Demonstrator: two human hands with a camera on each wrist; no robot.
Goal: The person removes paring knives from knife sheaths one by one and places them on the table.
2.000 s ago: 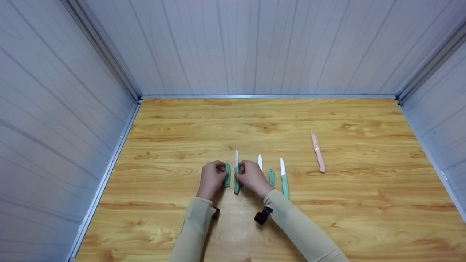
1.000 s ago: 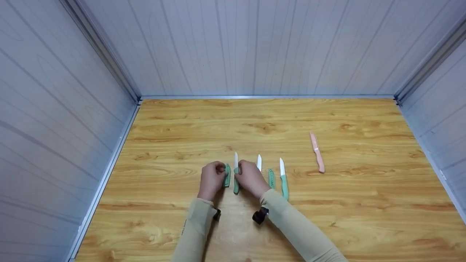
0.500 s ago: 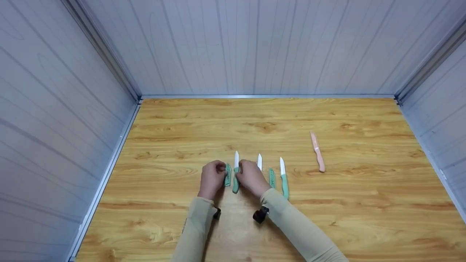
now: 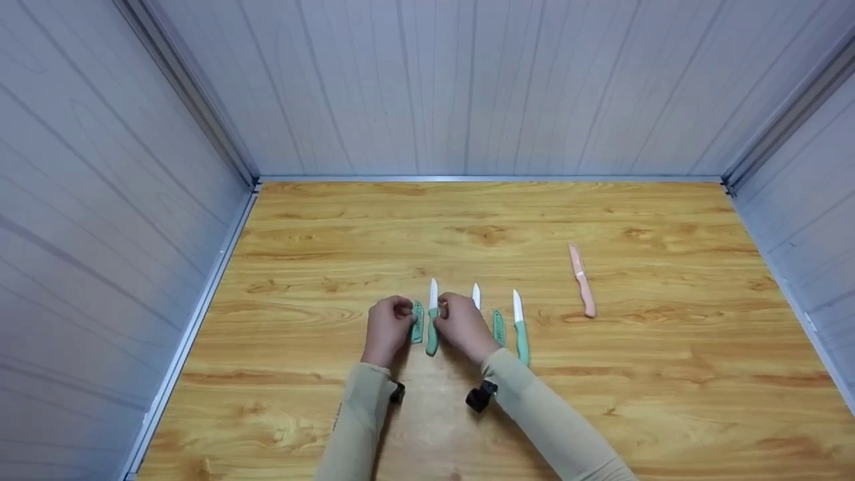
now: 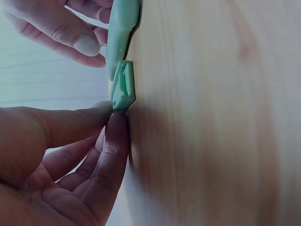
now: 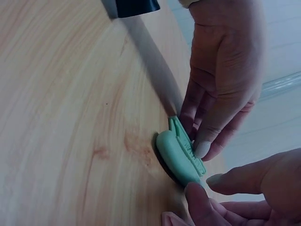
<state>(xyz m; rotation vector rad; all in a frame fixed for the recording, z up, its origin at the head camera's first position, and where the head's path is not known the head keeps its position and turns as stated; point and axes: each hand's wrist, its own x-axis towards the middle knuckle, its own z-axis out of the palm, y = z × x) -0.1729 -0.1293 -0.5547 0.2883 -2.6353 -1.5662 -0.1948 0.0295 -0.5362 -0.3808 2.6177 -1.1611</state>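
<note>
The left hand (image 4: 389, 327) pinches a green knife sheath (image 4: 417, 334) between thumb and forefinger; the sheath (image 5: 124, 87) rests on the table. Just right of it lies a paring knife (image 4: 432, 336) with a green handle and a white blade pointing away. The right hand (image 4: 464, 327) holds this knife near where handle meets blade; in the right wrist view its thumb and forefinger sit on either side of the handle (image 6: 176, 157). Sheath and knife lie side by side, apart, and the blade is uncovered.
Right of the hands, a second white blade (image 4: 476, 295) shows, its handle hidden by the right hand. Beside it lie another green sheath (image 4: 498, 326) and a green-handled knife (image 4: 522, 337). A pink knife (image 4: 585, 287) lies farther right. Panel walls (image 4: 434, 87) bound the wooden table (image 4: 334, 234).
The knife under the right hand has turned from standing on edge to lying flatter, showing more of its blade's side. The sheath has tipped slightly, its patterned face showing more. Both hands stay nearly in place.
</note>
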